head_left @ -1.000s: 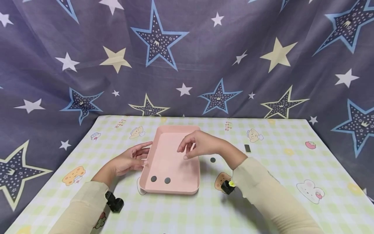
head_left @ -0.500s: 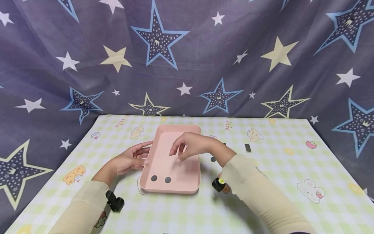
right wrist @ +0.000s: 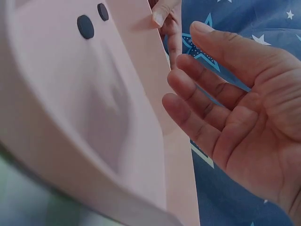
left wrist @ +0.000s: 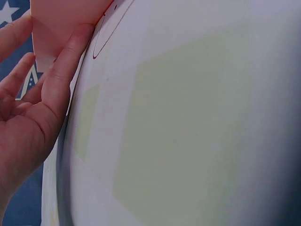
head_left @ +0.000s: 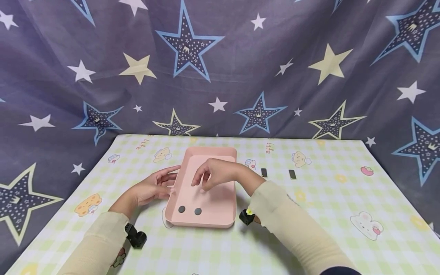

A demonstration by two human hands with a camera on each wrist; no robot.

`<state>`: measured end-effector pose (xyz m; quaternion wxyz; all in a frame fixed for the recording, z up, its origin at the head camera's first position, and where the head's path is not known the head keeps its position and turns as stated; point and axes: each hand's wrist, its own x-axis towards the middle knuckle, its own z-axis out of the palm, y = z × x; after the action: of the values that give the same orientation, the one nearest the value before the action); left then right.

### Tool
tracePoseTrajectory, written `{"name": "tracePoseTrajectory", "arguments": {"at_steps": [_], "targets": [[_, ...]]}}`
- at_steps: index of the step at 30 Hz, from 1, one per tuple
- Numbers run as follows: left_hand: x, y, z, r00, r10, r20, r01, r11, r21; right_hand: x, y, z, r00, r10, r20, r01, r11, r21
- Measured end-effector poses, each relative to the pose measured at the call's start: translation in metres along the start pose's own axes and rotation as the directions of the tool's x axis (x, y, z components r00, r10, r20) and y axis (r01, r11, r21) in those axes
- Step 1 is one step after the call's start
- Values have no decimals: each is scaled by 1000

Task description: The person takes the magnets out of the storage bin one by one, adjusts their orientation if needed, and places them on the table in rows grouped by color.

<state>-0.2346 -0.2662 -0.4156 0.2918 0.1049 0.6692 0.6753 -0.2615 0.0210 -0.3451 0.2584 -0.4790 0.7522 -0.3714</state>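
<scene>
A pink rectangular tray (head_left: 209,220) lies on the table with two small dark grey discs near its front: a left disc (head_left: 181,209) and a right disc (head_left: 198,211). My left hand (head_left: 151,188) touches the outside of the tray's left wall with extended fingers, as the left wrist view also shows at the tray (left wrist: 66,28). Over the middle of the tray hovers my right hand (head_left: 216,175), its fingers loosely bent. In the right wrist view nothing lies between the thumb and fingers of the right hand (right wrist: 240,103), and the discs are apart from it.
Two small dark rectangular pieces lie right of the tray, a nearer one (head_left: 264,172) and a farther one (head_left: 292,174). A checked cloth (head_left: 319,202) with printed animals covers the table. Behind its back edge hangs a star-patterned curtain (head_left: 220,76).
My right hand has shifted left and slightly down over the tray. One dark rectangular piece has come into view beside the forearm, while a disc on the table is now hidden. My left hand stays put.
</scene>
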Motion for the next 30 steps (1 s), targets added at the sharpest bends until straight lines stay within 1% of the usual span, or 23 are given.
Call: {"name": "tracePoseTrajectory", "arguments": {"at_steps": [6, 14, 17, 24, 26, 30], "targets": [[-1, 1, 0, 1000, 10, 21, -10, 1000, 7, 12, 0, 5, 1000, 2, 8, -2, 1000, 10], [0, -1, 0, 1000, 0, 0, 0, 1000, 3, 26, 5, 11, 1000, 22, 17, -22, 998, 54], [0, -1, 0, 1000, -1, -6, 1, 1000, 3, 29, 7, 12, 999, 40, 22, -41, 997, 67], [0, -1, 0, 1000, 0, 6, 0, 1000, -2, 35, 12, 15, 996, 75, 44, -79, 993, 88], [-1, -1, 0, 1000, -3, 0, 3, 1000, -2, 37, 14, 16, 994, 90, 62, -96, 991, 94], [0, -2, 0, 1000, -16, -25, 16, 1000, -7, 41, 18, 21, 984, 141, 111, -154, 981, 120]]}}
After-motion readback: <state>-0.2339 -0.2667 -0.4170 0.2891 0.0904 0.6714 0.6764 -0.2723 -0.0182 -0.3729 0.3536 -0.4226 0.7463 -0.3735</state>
